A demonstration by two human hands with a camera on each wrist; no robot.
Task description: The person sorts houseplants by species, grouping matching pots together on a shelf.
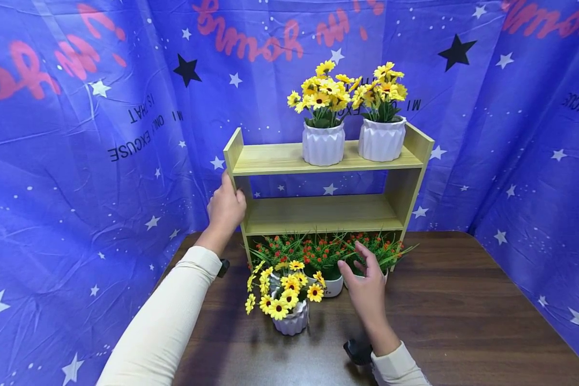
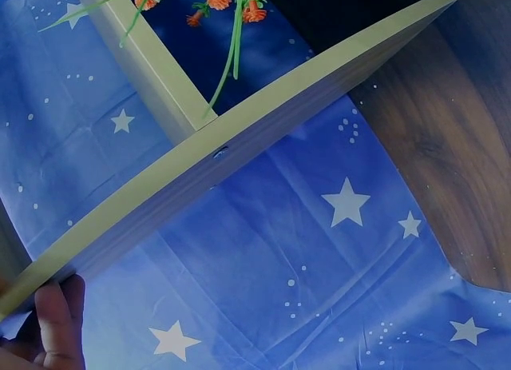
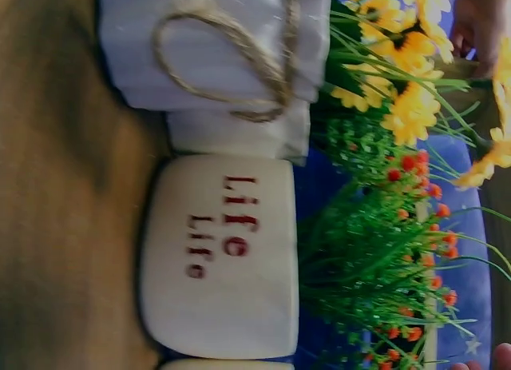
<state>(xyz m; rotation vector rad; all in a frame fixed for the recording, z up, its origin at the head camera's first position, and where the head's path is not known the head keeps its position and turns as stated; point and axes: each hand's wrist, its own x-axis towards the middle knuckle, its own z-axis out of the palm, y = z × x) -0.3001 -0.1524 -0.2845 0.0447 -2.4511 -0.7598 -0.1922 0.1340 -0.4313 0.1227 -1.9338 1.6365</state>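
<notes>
My left hand [image 1: 227, 206] grips the left side panel of a light wood shelf [image 1: 323, 212] near its top; in the left wrist view the fingers [image 2: 60, 322] lie at the panel's edge. My right hand [image 1: 366, 292] is spread, thumb and fingers apart, in front of the potted red-flowered plants [image 1: 325, 257] along the lowest level. Nothing is held in it. A pot of yellow flowers [image 1: 291, 319] stands on the table left of that hand. Twine shows on its ribbed white pot [image 3: 215, 58] in the right wrist view, beside a smooth white pot lettered "Life" [image 3: 219, 258].
Two ribbed white pots of yellow flowers, a left one [image 1: 323, 145] and a right one [image 1: 382, 139], sit on the top board. The shelf stands on a dark wood table [image 1: 473, 311]. A blue star-printed curtain [image 1: 101, 161] hangs around the back and sides.
</notes>
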